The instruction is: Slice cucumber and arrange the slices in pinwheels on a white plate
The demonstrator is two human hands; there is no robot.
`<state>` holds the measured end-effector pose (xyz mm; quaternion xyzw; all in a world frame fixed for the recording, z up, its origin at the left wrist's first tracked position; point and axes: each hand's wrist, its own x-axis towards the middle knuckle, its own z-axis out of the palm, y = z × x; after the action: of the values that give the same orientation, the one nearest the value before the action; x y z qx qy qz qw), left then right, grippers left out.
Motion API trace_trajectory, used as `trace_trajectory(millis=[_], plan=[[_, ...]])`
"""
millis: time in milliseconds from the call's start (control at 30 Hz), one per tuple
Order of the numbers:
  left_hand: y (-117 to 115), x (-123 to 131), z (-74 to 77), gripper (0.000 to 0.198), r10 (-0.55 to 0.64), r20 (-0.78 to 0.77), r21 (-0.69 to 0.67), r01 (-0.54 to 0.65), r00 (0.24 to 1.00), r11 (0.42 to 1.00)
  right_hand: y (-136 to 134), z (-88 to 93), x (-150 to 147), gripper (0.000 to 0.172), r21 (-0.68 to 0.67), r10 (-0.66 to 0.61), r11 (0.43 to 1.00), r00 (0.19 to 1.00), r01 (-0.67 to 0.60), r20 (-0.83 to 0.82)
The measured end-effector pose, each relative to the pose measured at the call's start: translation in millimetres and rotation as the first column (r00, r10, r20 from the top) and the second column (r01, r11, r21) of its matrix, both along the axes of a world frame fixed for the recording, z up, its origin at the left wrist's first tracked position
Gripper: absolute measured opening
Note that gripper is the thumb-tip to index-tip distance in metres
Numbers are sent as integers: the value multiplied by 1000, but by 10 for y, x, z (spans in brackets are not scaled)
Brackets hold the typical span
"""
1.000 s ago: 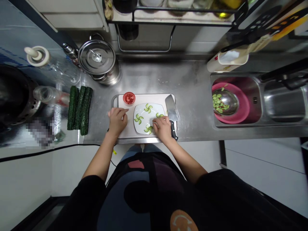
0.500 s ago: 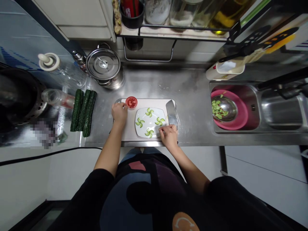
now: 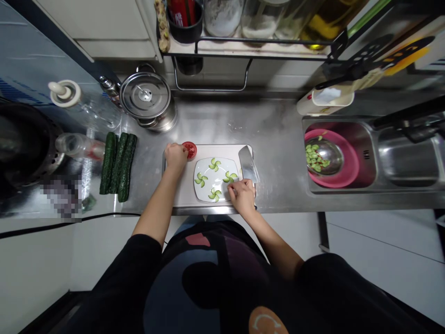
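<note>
A squarish white plate [image 3: 215,178] lies on a pale cutting board [image 3: 184,195]. It carries several pinwheels of green slices [image 3: 214,164], which look like cucumber. My left hand [image 3: 175,157] is at the board's upper left corner, its bent fingertips over the left side of a small round red dish [image 3: 190,150] with red bits in it. Whether those fingers pinch a piece is hidden. At the plate's right edge, beside one pinwheel, my right hand [image 3: 242,194] has its fingers drawn together; anything between them is too small to see. A cleaver [image 3: 248,163] lies just above this hand.
Whole cucumbers [image 3: 118,167] and a steel lidded pot [image 3: 148,99] stand to the left. In the right-hand sink [image 3: 368,162] sits a pink basin [image 3: 349,160] holding a metal bowl with green slices. A shelf rail [image 3: 264,41] with jars crosses above the counter.
My left hand has reached to the right, its fingertips now over the red dish. My right hand stays by the plate's right edge, with little movement. The view has shifted slightly.
</note>
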<state>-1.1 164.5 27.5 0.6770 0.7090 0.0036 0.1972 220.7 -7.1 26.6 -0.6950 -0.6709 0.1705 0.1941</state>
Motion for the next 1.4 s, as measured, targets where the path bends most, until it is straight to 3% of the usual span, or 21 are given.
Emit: trace_trajectory(millis=[400, 533, 667, 733, 833, 933, 1067, 1167, 1400], plan=[[79, 7, -69, 24, -94, -37, 27, 95, 995, 995, 52, 18, 18, 20, -32, -17, 999, 1000, 17, 4], [53, -17, -90, 24, -21, 41, 63, 19, 999, 998, 72, 26, 23, 20, -53, -4, 999, 1000, 3, -11], [-48, -53, -13, 19, 108, 206, 87, -128, 973, 988, 134, 37, 3, 19, -75, -7, 997, 999, 4, -49], [-151, -71, 40, 16, 213, 321, 67, -246, 923, 967, 190, 43, -28, 17, -87, -14, 996, 997, 7, -74], [-388, -64, 90, 18, 365, 520, -64, -391, 772, 918, 301, 40, -121, 18, -91, -1, 996, 992, -11, -128], [-680, 12, 99, 16, 472, 681, -264, -414, 560, 871, 415, 22, -272, 17, -91, 27, 995, 976, -48, -217], [-982, 149, 91, 16, 620, 706, -482, -410, 342, 774, 515, 13, -489, 11, -120, 49, 989, 946, -92, -320], [-1079, 193, 86, 15, 657, 684, -532, -399, 317, 747, 537, 28, -587, 10, -165, 43, 981, 941, -104, -335], [-1124, 154, 16, 20, 633, 652, -521, -360, 418, 774, 522, 25, -620, 14, -241, 59, 962, 956, -132, -288]])
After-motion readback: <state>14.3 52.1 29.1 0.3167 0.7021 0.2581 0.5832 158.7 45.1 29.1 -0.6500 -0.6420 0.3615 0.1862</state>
